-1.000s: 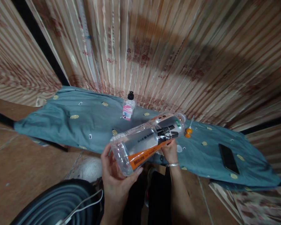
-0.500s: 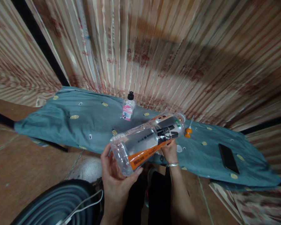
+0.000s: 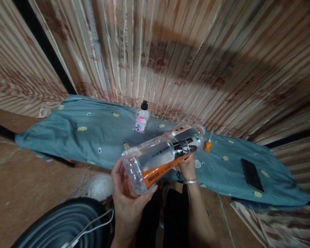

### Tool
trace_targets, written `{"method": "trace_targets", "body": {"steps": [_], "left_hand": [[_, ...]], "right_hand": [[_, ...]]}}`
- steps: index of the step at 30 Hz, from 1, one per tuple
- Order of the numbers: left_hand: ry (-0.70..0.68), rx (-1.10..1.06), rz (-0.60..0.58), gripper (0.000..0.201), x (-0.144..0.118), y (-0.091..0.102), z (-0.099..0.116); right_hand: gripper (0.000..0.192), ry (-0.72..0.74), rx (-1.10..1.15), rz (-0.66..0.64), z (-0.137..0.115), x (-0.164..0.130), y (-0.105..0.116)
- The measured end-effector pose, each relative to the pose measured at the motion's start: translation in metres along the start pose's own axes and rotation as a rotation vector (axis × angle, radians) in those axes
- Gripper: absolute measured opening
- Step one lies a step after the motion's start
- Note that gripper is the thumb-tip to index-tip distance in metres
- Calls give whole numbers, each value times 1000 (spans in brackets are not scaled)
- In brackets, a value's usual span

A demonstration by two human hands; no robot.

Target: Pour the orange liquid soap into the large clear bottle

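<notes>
A large clear plastic bottle (image 3: 160, 155) with a silver, black and orange label lies tilted across both my hands, above the cloth. My left hand (image 3: 130, 196) is wrapped round its near left end, thumb below and fingers at the side. Under the other end, my right hand (image 3: 187, 167) grips it from below; its fingers are mostly hidden behind the bottle. An orange pump top with a clear tube (image 3: 208, 146) lies on the cloth just past the bottle's right end. Behind the bottle stands a small clear bottle (image 3: 141, 120) with a black cap and pink label.
A teal cloth (image 3: 93, 137) with yellow pineapple prints covers the low surface ahead. A dark phone (image 3: 252, 174) lies at its right. Striped curtains (image 3: 170, 69) hang behind. At lower left are a black ribbed round object (image 3: 67, 224) and a white cable (image 3: 95, 222).
</notes>
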State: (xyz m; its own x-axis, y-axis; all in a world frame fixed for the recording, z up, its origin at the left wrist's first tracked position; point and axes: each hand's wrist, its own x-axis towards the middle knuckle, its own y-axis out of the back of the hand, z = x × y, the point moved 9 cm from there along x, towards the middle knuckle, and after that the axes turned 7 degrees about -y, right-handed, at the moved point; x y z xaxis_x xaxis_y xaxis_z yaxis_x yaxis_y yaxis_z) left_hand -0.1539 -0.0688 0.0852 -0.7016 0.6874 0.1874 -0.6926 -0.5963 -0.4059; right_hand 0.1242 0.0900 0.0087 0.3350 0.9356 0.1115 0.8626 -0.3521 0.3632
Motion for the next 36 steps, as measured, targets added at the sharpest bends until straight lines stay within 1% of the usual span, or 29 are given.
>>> {"method": "trace_targets", "body": {"steps": [4,9,13,15,18,21,25,26,29,36], "left_hand": [[-31,1,-40,90,1,-3,2],[9,-17,17,89,-2,-3,2],[-56,-9,-56,91,1,-3,2],[-63,-4,-74,92,1,-1,-1],[-44,-11,-59,92,1,2,-5],[-33,-4,-20,90,1,3,-3],[-37,13,-36,91,0,-4,3],[-13,6,-8,91,0,-3,3],[15,-9,26,88,-2,-2,2],[-27,31,-18,91,1,2,-2]], "right_hand": [[43,6,-31,15,0,0,1],[42,33,-7,6,0,1,1],[45,11,-5,3,1,1,0],[45,7,14,-13,0,1,-1],[47,-2,28,-6,0,1,0],[47,-5,7,4,2,1,1],[44,19,-3,-8,2,2,0],[44,24,-5,-6,2,2,0],[44,23,-8,-2,2,2,0],[45,15,6,7,2,1,0]]}}
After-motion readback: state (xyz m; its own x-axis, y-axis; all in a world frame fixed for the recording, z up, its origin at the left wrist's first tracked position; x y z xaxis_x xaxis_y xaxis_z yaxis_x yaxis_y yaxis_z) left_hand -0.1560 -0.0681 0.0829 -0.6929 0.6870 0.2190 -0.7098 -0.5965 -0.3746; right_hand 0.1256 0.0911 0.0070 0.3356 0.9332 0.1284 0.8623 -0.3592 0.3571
